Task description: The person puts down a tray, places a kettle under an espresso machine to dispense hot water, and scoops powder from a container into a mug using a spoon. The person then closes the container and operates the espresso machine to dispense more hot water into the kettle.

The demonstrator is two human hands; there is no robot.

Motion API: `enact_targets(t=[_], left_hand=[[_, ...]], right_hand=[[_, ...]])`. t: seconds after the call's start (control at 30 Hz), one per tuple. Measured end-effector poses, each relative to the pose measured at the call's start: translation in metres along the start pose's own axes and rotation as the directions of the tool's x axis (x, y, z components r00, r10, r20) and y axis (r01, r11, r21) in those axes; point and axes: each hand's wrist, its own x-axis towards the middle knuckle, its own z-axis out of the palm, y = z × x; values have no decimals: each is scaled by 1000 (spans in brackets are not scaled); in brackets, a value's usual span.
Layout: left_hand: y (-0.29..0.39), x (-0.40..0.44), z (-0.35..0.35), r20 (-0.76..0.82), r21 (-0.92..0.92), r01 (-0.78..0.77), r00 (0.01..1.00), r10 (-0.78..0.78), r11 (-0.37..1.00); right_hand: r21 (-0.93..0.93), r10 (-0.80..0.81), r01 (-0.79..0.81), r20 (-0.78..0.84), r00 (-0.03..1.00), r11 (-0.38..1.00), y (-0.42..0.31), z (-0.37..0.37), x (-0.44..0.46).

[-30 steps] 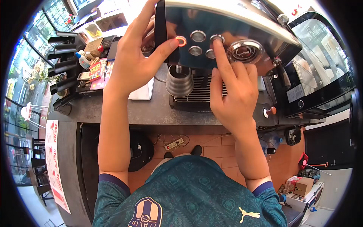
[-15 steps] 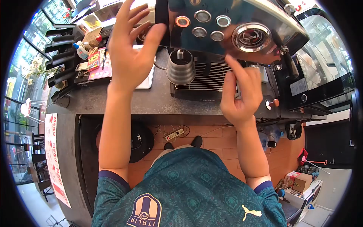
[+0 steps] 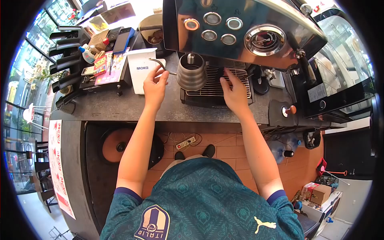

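A steel gooseneck kettle (image 3: 191, 76) without a lid stands on the slatted drip tray (image 3: 200, 93) of an espresso machine (image 3: 224, 26), with a metal nozzle above its opening. Its thin spout points left and its black handle right. My left hand (image 3: 155, 89) is beside the spout, thumb and fingers apart, holding nothing I can see. Over the tray's right part is my right hand (image 3: 236, 95), its thumb and forefinger spread close to the handle. Whether they touch it I cannot tell.
A white MOKA-marked box (image 3: 142, 74) stands left of the kettle. Behind it are a round bin (image 3: 154, 30) and a phone (image 3: 124, 39). A wooden-handled tamper (image 3: 289, 111) sits on a mat at right. A power strip (image 3: 185, 143) lies on the floor.
My left hand has come down from the machine's front to beside the kettle spout. My right hand has moved up and left to near the handle. The lower right round button's neighbour no longer glows white.
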Motion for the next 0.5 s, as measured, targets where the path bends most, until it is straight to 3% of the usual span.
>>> enact_targets(t=[0.17, 0.23, 0.5], left_hand=[[-4, 15, -2, 3, -21, 28, 1000, -28, 999], [-1, 19, -3, 13, -33, 43, 999, -42, 999], [-1, 24, -6, 29, 43, 5, 1000, -7, 999]], right_hand=[[32, 28, -28, -9, 1000, 999, -1, 2, 7], [127, 108, -110, 20, 994, 986, 7, 7, 11], [64, 146, -148, 36, 989, 987, 9, 4, 15]])
